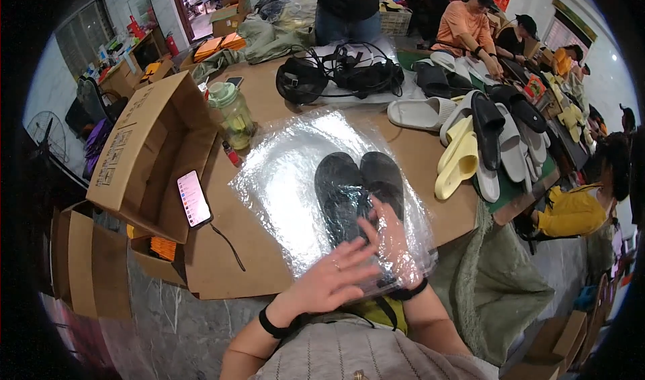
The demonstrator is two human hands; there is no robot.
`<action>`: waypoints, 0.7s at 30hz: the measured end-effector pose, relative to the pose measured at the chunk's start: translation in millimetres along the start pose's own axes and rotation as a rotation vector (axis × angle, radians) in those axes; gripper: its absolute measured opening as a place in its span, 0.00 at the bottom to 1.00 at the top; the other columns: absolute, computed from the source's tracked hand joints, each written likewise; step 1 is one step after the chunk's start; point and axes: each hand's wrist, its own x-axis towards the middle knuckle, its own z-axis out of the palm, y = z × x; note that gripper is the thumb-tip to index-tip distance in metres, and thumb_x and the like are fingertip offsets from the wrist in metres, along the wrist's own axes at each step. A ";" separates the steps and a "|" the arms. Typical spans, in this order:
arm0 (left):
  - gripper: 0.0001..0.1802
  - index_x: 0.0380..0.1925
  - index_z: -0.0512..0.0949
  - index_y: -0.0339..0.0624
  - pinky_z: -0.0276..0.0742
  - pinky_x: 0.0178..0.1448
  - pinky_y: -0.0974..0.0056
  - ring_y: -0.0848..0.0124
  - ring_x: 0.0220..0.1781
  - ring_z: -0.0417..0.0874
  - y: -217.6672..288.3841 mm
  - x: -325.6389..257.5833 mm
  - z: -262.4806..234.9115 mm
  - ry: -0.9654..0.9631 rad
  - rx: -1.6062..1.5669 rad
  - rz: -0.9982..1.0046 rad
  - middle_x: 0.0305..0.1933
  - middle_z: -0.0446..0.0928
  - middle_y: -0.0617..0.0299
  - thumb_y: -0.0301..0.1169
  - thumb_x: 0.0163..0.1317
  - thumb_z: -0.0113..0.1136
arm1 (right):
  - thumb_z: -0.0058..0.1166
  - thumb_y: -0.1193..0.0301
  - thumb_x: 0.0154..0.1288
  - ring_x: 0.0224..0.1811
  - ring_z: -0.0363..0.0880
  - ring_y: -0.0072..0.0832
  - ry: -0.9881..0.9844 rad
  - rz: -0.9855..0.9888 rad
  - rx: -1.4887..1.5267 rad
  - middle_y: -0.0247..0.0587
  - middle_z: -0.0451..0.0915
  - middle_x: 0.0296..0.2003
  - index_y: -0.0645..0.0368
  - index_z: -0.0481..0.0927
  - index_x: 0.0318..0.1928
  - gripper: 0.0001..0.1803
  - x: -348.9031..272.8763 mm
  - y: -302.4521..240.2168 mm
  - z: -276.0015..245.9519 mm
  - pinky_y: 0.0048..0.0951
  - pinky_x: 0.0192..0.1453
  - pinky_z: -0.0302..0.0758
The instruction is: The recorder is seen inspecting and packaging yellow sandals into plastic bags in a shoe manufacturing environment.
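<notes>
A pair of black slide slippers (338, 185) lies side by side in clear plastic, on a shiny stack of clear plastic bags (272, 192) in front of me. My left hand (334, 272) is over the near edge of the plastic by the left slipper's end, its fingers spread and nothing gripped. My right hand (392, 242) rests over the near part of the right slipper, fingers stretched out toward the far left. Glare hides whether the slippers are wholly inside a bag. Both wrists wear black bands.
Left of the plastic are a phone (194, 199), an open cardboard box (144, 155), a green-lidded jug (232, 115) and a small red bottle (231, 154). Yellow slippers (457, 162), grey and black ones are heaped at right. Black cables (342, 71) lie at the back. Other people work beyond.
</notes>
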 end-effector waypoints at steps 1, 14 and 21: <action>0.25 0.64 0.74 0.47 0.52 0.79 0.46 0.48 0.80 0.54 -5.5 -5.4 -3.6 0.098 -0.026 -0.071 0.77 0.60 0.56 0.38 0.68 0.58 | 0.66 0.68 0.62 0.35 0.77 0.43 0.000 0.001 -0.001 0.47 0.76 0.35 0.60 0.71 0.63 0.31 -12.2 -6.7 -10.2 0.39 0.42 0.76; 0.48 0.73 0.56 0.37 0.60 0.74 0.44 0.31 0.74 0.57 -71.3 -29.7 -3.2 0.250 0.516 -0.667 0.69 0.58 0.21 0.55 0.63 0.61 | 0.63 0.76 0.57 0.29 0.76 0.25 -0.091 0.300 0.675 0.39 0.81 0.30 0.67 0.83 0.31 0.05 -53.1 -54.9 -159.1 0.24 0.35 0.70; 0.45 0.74 0.58 0.49 0.59 0.75 0.44 0.30 0.75 0.53 -73.0 -26.8 12.3 0.199 0.648 -0.683 0.71 0.53 0.21 0.58 0.63 0.59 | 0.66 0.58 0.61 0.32 0.80 0.39 -0.107 0.162 -0.211 0.44 0.80 0.32 0.63 0.82 0.40 0.19 31.1 -21.6 -45.6 0.36 0.38 0.76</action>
